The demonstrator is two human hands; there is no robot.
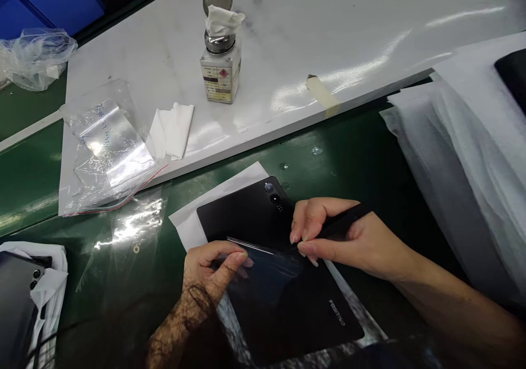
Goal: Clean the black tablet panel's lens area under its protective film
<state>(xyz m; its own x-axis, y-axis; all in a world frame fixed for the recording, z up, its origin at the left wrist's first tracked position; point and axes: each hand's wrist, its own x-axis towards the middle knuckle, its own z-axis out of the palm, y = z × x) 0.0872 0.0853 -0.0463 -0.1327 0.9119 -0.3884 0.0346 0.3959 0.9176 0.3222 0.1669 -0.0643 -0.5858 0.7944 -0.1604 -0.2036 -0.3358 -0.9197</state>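
Note:
A black tablet lies back side up on a white sheet on the green bench, its camera lenses toward the far end. A clear protective film covers its middle, with one edge lifted. My left hand pinches the film's left edge, fingers closed on it. My right hand is closed on a thin black tool, its tip pressed at the film near the tablet's centre.
A solvent dispenser bottle with a white wipe on top stands on the white board. Folded wipes and clear plastic bags lie left. White foam sheets stack at right. Another device sits lower left.

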